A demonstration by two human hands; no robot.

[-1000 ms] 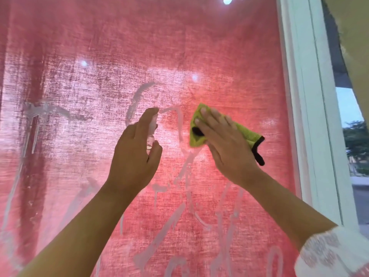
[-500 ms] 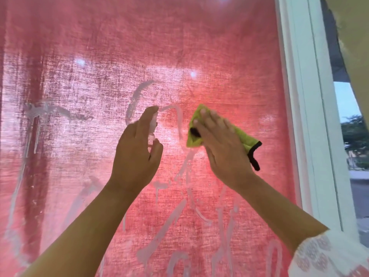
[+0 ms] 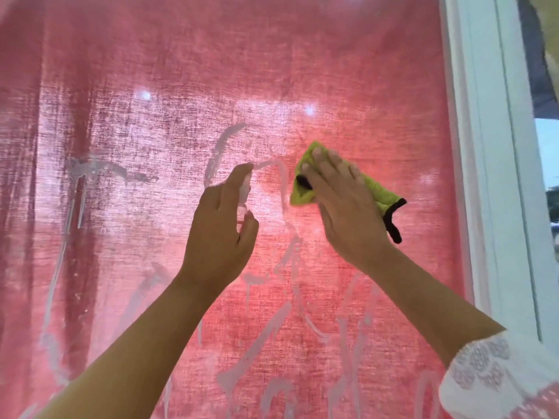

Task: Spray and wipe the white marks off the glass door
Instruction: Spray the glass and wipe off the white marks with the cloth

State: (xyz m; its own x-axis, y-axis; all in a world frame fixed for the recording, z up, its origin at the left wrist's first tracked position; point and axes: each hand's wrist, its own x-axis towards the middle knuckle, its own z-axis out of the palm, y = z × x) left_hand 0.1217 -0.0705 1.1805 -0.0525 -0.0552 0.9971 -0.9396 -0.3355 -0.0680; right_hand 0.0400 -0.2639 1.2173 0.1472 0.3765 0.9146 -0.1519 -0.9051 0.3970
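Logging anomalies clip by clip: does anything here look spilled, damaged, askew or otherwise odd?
Only the expected mess: white marks streak the glass door, several trailing drips lower down. The right hand presses a green cloth flat beside them. No crack or damage shows.

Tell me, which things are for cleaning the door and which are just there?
For the job:
small clear spray bottle, held in the left hand
yellow-green cloth with black trim, pressed flat under the right hand
smeared white marks

Just there:
red woven curtain
white door frame
green trees outside
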